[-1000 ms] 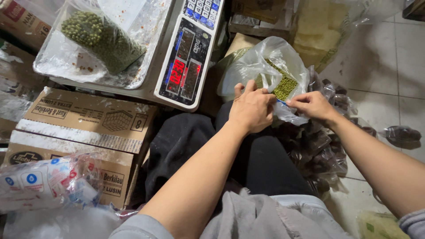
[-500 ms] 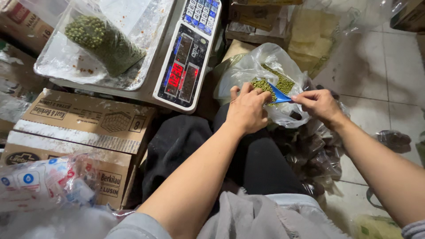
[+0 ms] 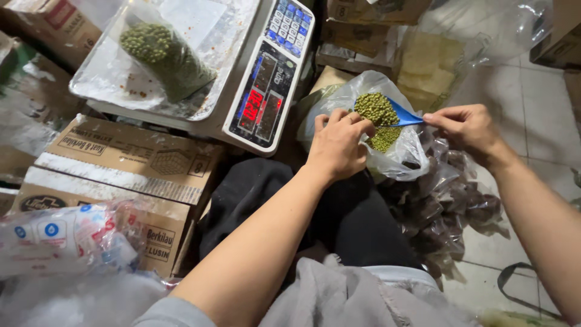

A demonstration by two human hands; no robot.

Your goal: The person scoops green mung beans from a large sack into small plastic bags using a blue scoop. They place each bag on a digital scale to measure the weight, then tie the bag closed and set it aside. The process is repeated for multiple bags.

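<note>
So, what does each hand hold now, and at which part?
The right hand holds a blue scoop of green beans by the end of its handle. The left hand grips the clear plastic bag at its opening edge.

The scoop of mung beans [image 3: 376,109] sits over the open bag [image 3: 399,154]; the scale [image 3: 266,79] lies at nine o'clock, its pan [image 3: 109,79] bearing a filled bag [image 3: 166,54].

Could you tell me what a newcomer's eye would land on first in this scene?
Probably the blue scoop heaped with green beans, held by the right hand over a clear plastic bag that the left hand grips open. Up left, a digital scale glows red under another bag of beans.
</note>
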